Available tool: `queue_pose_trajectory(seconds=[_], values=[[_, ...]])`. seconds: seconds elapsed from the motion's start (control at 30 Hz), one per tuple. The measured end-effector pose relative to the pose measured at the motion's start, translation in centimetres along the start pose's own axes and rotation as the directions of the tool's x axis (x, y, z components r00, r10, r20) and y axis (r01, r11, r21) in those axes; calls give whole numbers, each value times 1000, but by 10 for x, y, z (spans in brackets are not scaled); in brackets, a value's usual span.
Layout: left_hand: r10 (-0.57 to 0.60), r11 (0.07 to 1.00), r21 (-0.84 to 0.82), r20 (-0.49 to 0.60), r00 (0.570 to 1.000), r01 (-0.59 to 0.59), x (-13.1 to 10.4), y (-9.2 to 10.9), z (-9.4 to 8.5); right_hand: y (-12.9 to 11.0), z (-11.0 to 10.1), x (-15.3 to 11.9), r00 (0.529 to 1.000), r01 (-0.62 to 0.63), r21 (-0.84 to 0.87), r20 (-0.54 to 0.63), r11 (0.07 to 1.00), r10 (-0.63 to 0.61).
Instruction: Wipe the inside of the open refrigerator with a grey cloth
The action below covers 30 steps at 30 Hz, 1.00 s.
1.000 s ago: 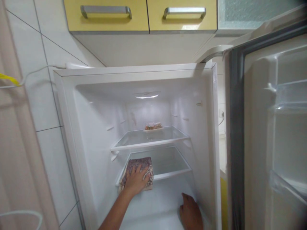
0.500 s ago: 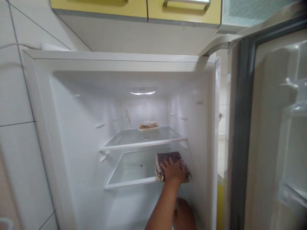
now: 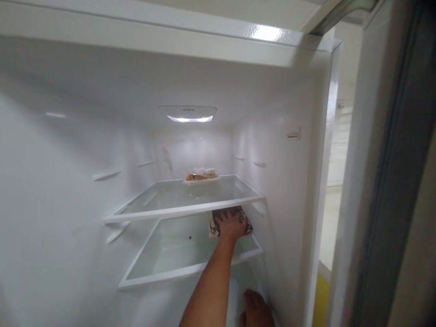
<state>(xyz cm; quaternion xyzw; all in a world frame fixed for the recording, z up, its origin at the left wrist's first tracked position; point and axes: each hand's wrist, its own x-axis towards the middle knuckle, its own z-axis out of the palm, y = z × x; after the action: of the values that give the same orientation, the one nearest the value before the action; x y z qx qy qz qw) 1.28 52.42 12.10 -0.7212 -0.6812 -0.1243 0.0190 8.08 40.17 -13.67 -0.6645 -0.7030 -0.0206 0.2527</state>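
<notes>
My left hand [image 3: 232, 225] lies on a folded cloth [image 3: 214, 227], dark purple on top with patterned pale edges. Its fingers are spread over the cloth and press it onto the lower glass shelf [image 3: 160, 274], near the right wall of an open fridge. Part of the cloth is hidden by the hand, and its far edge is under the upper shelf. Low in the view, my right hand [image 3: 257, 311] is beside the fridge's right wall, below the shelf. The frame cuts it off, and its fingers are dark and partly hidden.
The upper glass shelf [image 3: 184, 210] carries a wrapped food tray [image 3: 201, 175] at the back. A small dark speck [image 3: 190, 237] shows on or below the lower shelf. The fridge light [image 3: 189, 118] is lit. At right, the fridge door [image 3: 384, 181] stands open.
My left hand and the cloth have moved deeper along the lower shelf, away from its front edge. The view has come closer to the fridge. My right hand remains low at the right.
</notes>
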Motion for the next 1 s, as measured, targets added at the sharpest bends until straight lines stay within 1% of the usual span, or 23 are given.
queue_pose_trajectory(seconds=[0.1,0.2,0.23,0.3,0.37,0.4,0.47,0.5,0.57,0.6,0.63,0.7,0.77,0.8,0.87,0.93,1.0], values=[[18,1000,11,11,1000,-18,4,-9,1,0,2,-2,999,8,-6,-43,1000,-8],[12,999,30,13,1000,-13,1,-29,-2,11,8,-3,994,58,-7,-92,998,-59],[-2,999,39,12,1000,1,-1,-39,-5,16,11,-2,990,95,7,-101,995,-94],[-41,997,59,13,999,40,-7,-66,-13,27,18,0,979,171,53,-124,984,-163],[-82,994,81,26,996,80,-15,-100,-24,34,22,2,961,227,90,-183,970,-208],[-100,991,91,37,994,96,-20,-118,-30,34,21,3,947,246,96,-236,965,-218],[-145,983,117,46,988,139,-29,-153,-42,28,10,6,900,270,100,-379,958,-214],[-170,978,133,41,985,164,-34,-168,-48,22,0,8,868,283,110,-453,953,-206],[-207,967,163,41,977,198,-42,-191,-57,6,-29,13,800,309,159,-576,938,-166],[-217,963,175,41,975,206,-45,-198,-60,-3,-47,16,776,347,194,-609,918,-164],[-223,960,185,44,974,212,-48,-202,-61,-11,-65,20,765,365,239,-628,900,-144],[-233,956,196,52,971,219,-50,-203,-62,-24,-97,30,765,365,322,-638,874,-84],[-245,953,199,61,968,229,-51,-197,-61,-32,-118,39,763,329,354,-646,876,-26],[-250,952,198,65,966,233,-51,-192,-60,-34,-123,42,762,309,354,-647,883,-7],[-249,953,195,67,966,232,-51,-181,-58,-36,-122,45,769,277,336,-640,900,2],[-225,960,188,67,972,209,-50,-163,-55,-38,-114,43,800,254,321,-600,912,-11],[-179,971,176,72,981,164,-48,-136,-49,-40,-106,38,839,227,314,-544,922,-22]])
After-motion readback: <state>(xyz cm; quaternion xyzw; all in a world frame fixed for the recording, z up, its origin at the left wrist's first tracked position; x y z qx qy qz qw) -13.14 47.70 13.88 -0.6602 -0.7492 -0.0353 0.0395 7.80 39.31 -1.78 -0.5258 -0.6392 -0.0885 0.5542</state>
